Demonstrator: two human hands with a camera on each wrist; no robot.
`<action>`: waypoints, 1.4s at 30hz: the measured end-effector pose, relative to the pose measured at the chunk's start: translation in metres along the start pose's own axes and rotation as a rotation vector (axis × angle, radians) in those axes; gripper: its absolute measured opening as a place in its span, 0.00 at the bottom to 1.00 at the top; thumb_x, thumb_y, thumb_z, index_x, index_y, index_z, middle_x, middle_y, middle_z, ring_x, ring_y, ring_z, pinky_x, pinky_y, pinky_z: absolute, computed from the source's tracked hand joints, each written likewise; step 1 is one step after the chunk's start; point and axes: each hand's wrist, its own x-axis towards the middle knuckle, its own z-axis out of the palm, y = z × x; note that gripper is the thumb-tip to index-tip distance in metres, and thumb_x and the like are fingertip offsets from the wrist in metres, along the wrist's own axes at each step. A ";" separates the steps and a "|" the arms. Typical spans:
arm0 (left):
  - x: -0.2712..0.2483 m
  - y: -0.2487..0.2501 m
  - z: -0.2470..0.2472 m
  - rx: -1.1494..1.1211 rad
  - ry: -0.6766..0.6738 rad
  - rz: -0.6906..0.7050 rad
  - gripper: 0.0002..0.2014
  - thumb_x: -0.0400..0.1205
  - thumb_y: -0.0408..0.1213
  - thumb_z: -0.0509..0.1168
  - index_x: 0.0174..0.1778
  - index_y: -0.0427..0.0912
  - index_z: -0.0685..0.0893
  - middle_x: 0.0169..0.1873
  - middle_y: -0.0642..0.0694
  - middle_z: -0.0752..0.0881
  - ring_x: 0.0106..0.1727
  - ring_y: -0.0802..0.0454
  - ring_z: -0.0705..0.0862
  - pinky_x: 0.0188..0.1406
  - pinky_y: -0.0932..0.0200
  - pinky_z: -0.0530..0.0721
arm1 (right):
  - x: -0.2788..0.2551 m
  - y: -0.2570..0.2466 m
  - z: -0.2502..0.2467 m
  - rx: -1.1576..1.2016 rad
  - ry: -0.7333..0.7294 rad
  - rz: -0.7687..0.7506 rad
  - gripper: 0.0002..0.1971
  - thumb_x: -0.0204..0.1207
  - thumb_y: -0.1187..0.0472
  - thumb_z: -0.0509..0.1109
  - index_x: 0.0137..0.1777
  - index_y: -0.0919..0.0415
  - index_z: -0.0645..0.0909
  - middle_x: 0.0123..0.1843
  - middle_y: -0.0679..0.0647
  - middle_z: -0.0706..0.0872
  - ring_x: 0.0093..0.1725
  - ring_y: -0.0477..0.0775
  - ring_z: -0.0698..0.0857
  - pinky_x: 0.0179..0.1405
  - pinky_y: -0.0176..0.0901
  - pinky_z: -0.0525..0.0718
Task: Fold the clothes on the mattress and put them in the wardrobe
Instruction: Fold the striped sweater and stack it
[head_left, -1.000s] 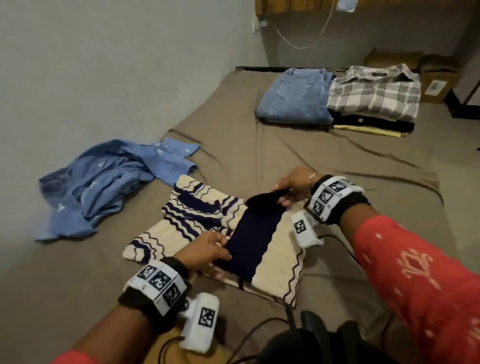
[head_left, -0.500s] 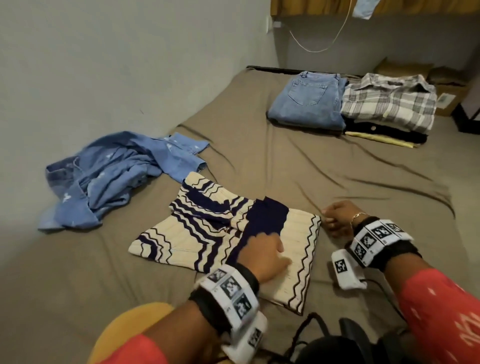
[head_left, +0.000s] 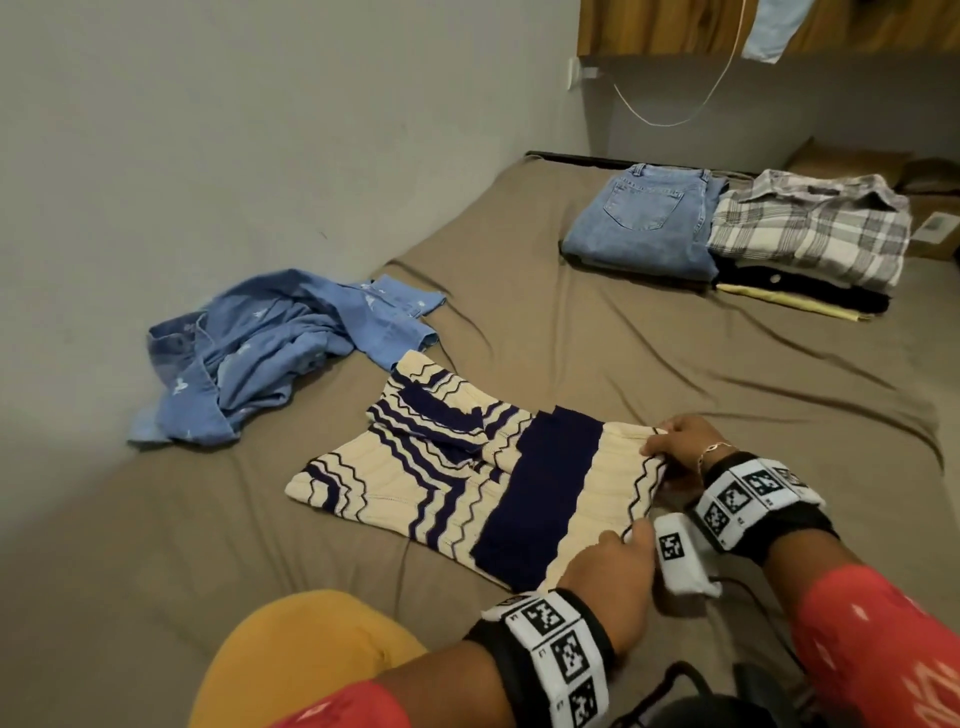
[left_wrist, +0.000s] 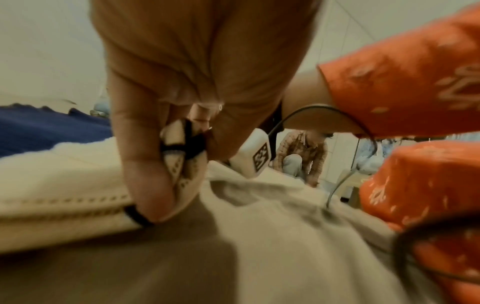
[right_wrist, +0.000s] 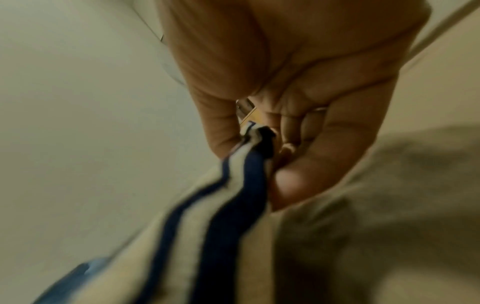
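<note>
I've got left hand (head_left: 610, 582) and right hand (head_left: 678, 447) pinching the sweater's (head_left: 467, 478) 3 o'clock edge; uneven lift could spill the tucked sleeves

A plain pale grey painted wall (head_left: 260, 130) runs along the left side. High on it, near the corner, sits a small white wall socket (head_left: 574, 78), and a thin white cable (head_left: 670, 122) hangs in a loose loop beside it, its upper end going out of view at the top. At the far right stand brown cardboard boxes (head_left: 852, 161) – one more of them, lower down, bears a pale label (head_left: 935, 228). A black cable (head_left: 670, 680) curls at the near edge, next to a mustard-yellow trouser knee (head_left: 311, 654). In the left wrist view a person in a checked shirt (left_wrist: 301, 156) crouches in the background, blurred.
</note>
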 end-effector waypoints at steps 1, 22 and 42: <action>-0.003 0.002 -0.005 -0.057 -0.007 0.027 0.18 0.83 0.30 0.56 0.69 0.40 0.64 0.56 0.32 0.75 0.55 0.30 0.77 0.45 0.43 0.73 | -0.005 -0.003 -0.007 0.009 0.001 0.001 0.15 0.67 0.75 0.72 0.32 0.60 0.70 0.31 0.59 0.75 0.30 0.56 0.75 0.22 0.44 0.80; -0.044 -0.272 -0.160 -0.720 0.155 -0.493 0.12 0.78 0.15 0.57 0.37 0.36 0.76 0.32 0.41 0.74 0.30 0.47 0.77 0.16 0.63 0.82 | 0.005 -0.196 0.168 0.080 -0.435 -0.132 0.14 0.82 0.62 0.63 0.34 0.64 0.69 0.25 0.58 0.73 0.22 0.53 0.72 0.29 0.45 0.77; 0.000 -0.248 -0.141 -0.875 0.016 -0.374 0.15 0.85 0.49 0.55 0.55 0.40 0.74 0.42 0.46 0.77 0.37 0.54 0.76 0.38 0.53 0.84 | -0.028 -0.078 0.182 0.484 -0.303 0.179 0.28 0.61 0.69 0.79 0.63 0.69 0.78 0.56 0.67 0.86 0.55 0.67 0.84 0.58 0.64 0.81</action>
